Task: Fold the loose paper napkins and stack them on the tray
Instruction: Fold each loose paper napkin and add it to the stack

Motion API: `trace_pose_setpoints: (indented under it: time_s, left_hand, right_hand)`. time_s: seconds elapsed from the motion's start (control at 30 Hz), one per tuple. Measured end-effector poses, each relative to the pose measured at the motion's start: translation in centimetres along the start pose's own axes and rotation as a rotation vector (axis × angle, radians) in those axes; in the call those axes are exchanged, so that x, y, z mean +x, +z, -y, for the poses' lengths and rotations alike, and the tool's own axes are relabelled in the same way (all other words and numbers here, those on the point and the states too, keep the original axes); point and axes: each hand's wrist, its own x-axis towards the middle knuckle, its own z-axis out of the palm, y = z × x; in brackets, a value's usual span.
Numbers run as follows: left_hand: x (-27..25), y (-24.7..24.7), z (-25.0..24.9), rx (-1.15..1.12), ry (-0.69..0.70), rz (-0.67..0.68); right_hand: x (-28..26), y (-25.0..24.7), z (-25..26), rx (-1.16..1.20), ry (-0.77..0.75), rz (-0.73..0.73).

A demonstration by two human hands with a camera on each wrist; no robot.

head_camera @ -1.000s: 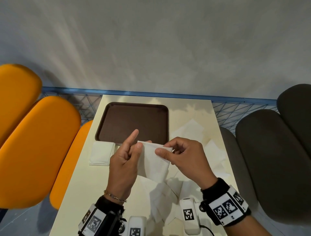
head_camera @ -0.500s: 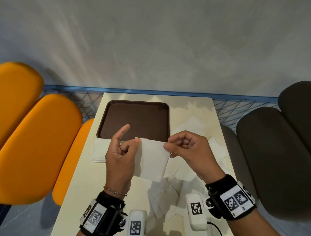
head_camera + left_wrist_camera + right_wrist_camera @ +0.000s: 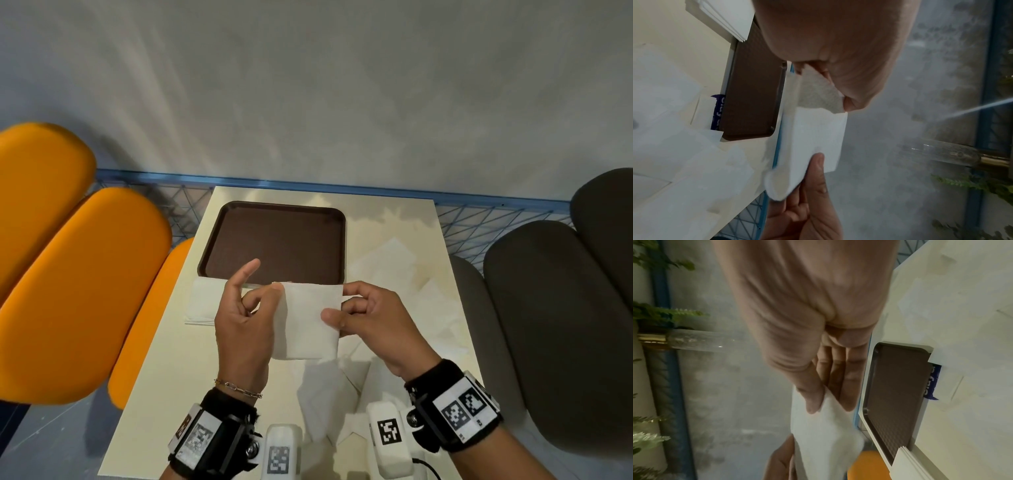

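A white paper napkin (image 3: 308,318) hangs folded above the table, held between both hands. My left hand (image 3: 270,294) pinches its left edge, index finger pointing up. My right hand (image 3: 337,308) pinches its right edge with thumb and fingers. In the left wrist view the napkin (image 3: 818,129) is doubled over, pinched at its top corner. In the right wrist view the napkin (image 3: 822,426) sits between thumb and fingers. The brown tray (image 3: 274,240) lies bare just beyond the hands. A stack of folded napkins (image 3: 205,301) rests on the table by the tray's near left corner.
Loose unfolded napkins (image 3: 411,284) lie scattered over the right and near part of the cream table (image 3: 164,377). Orange chairs (image 3: 68,274) stand at the left, dark grey chairs (image 3: 565,325) at the right. A blue wire fence (image 3: 479,219) runs behind the table.
The hands have drawn apart and the napkin, crumpled a second ago, now hangs flat and squared between them. Its top edge sits level near the tray's near rim.
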Motion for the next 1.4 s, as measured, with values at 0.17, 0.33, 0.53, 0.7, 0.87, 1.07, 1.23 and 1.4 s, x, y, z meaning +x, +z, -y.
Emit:
trace_pose_setpoints:
  time_s: [0.17, 0.33, 0.53, 0.7, 0.87, 1.07, 1.23, 1.4]
  left_hand:
    - [-1.0, 0.6, 0.5, 0.023, -0.014, -0.023]
    - [-1.8, 1.3, 0.9, 0.028, 0.007, -0.076]
    - [-2.6, 1.6, 2.0, 0.039, 0.032, -0.163]
    - [-2.9, 0.9, 3.3, 0.040, 0.013, -0.234]
    - [-1.7, -0.7, 4.3, 0.026, -0.043, -0.253]
    - [2.5, -3.7, 6.0, 0.029, -0.128, -0.228]
    - [7.6, -9.3, 8.3, 0.036, -0.351, -0.052]
    - [12.0, -14.2, 11.0, 0.124, -0.386, 0.013]
  right_hand:
    - [-0.3, -1.3, 0.2, 0.005, 0.039, 0.018]
    - [-0.7, -2.2, -0.1, -0.079, 0.089, 0.193]
    - [-0.6, -3.2, -0.8, -0.113, 0.151, 0.279]
    - [0.4, -3.0, -1.9, -0.151, 0.178, 0.355]
    - [1.9, -0.5, -2.6, -0.155, 0.195, 0.386]
    - [6.6, 4.5, -5.0, -0.163, 0.221, 0.235]
    - [11.1, 10.0, -7.0, -0.187, 0.252, 0.174]
    - [15.1, 15.1, -8.5, -0.180, 0.294, 0.179]
